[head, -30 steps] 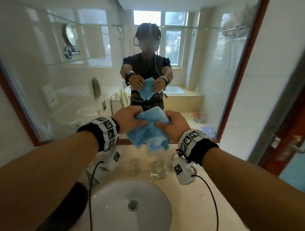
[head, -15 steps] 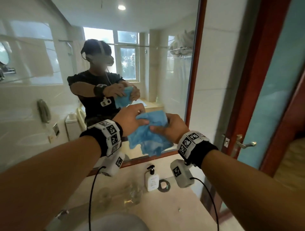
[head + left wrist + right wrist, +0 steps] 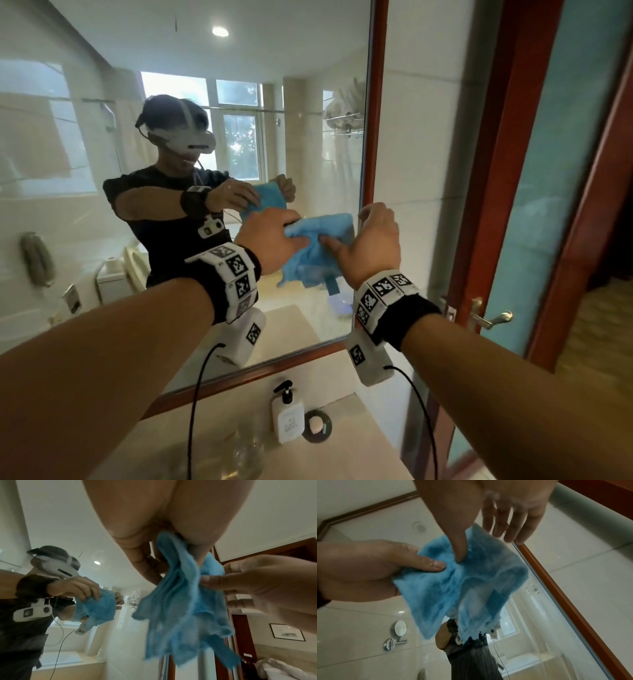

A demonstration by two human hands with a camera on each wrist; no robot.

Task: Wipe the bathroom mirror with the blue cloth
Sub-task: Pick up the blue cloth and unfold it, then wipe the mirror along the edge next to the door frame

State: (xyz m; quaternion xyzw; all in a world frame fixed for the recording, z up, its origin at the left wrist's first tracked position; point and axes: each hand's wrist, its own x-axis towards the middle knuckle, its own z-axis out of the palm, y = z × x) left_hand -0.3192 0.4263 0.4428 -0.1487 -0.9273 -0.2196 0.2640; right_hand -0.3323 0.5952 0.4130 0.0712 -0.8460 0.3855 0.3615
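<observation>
The blue cloth (image 3: 318,246) hangs crumpled between both hands, in front of the lower right part of the mirror (image 3: 171,85). My left hand (image 3: 291,233) grips its left side with curled fingers, thumb on the front. My right hand (image 3: 346,233) pinches the right side with its thumb pressed on the front. In the right wrist view the cloth (image 3: 462,577) droops below that thumb while the other fingers (image 3: 510,524) stretch out straight toward the glass. The left wrist view shows the cloth (image 3: 180,608) bunched in my left hand (image 3: 159,563). Whether the cloth touches the glass is unclear.
The mirror's red-brown frame (image 3: 375,102) runs just right of my hands. Below, the counter (image 3: 359,455) carries a white pump bottle (image 3: 287,416), a dark ring (image 3: 317,426) and clear glasses (image 3: 245,452). A frosted glass door (image 3: 565,171) with a lever handle (image 3: 489,318) stands to the right.
The view has swung right, from the basin to the mirror's right edge. Both hands have carried the cloth up and to the right, and my right fingers have spread out.
</observation>
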